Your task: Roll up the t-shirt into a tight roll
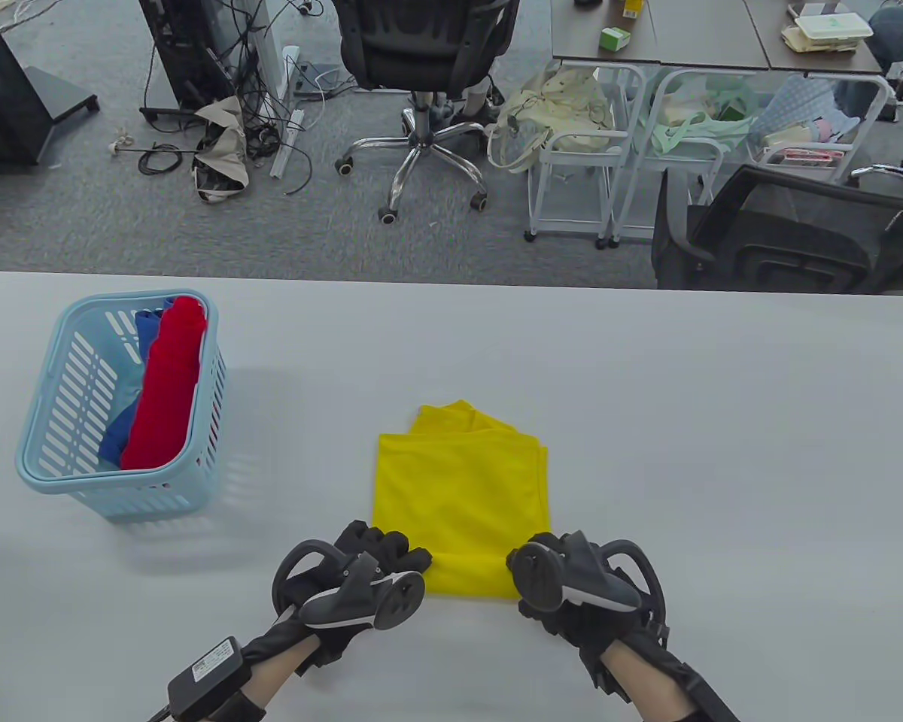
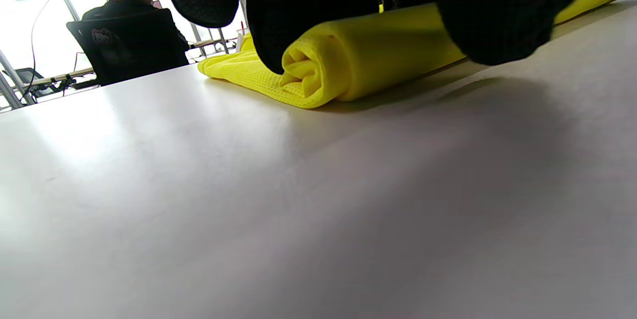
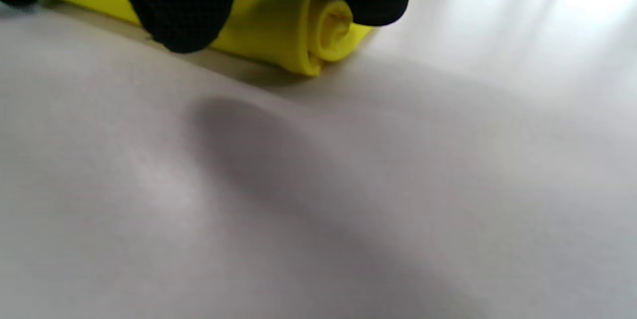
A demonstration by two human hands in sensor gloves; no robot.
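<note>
A yellow t-shirt (image 1: 463, 489) lies folded into a strip on the white table (image 1: 647, 391), its near end wound into a roll (image 1: 470, 575). My left hand (image 1: 380, 553) grips the roll's left end, fingers curled over the coil (image 2: 318, 70). At the other end, my right hand (image 1: 545, 556) curls its fingers over the spiral (image 3: 323, 35). The unrolled part stretches away from me, with a loose fold at the far end (image 1: 451, 417).
A light blue basket (image 1: 68, 421) stands at the left of the table, holding a red roll (image 1: 164, 383) and a blue one (image 1: 144, 331). Beyond the far edge are office chairs, carts and cables on the floor. A person sits behind in the left wrist view (image 2: 134, 15).
</note>
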